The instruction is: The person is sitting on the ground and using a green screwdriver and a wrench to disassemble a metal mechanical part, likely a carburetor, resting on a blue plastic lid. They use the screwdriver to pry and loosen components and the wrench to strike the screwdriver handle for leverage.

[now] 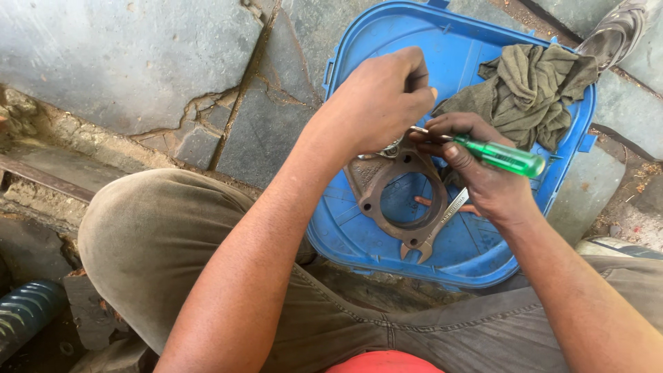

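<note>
Down between my knees lies a round blue plastic lid (359, 235) on the cracked stone floor (138, 62), and everything I work with sits on or over it. My left hand (378, 103) hovers above the lid's middle, curled into a tight fist, pinching a small metal part I cannot make out clearly. My right hand (476, 173) meets it from the lid's right half, wrapped around a screwdriver with a clear green plastic handle (504, 157); its metal tip points toward my left fingers and nearly touches them. Just beneath both hands, a rusty brown metal flange with a large round opening (400, 200) rests on the lid, its upper edge hidden under my left hand. A grey steel open-ended spanner (438, 224) lies beside the flange's lower right rim, partly under my right hand. Toward the lid's far right edge sits a crumpled olive-green rag (532, 90). Beyond that rag, off the lid, a worn shoe (618, 31) shows.
</note>
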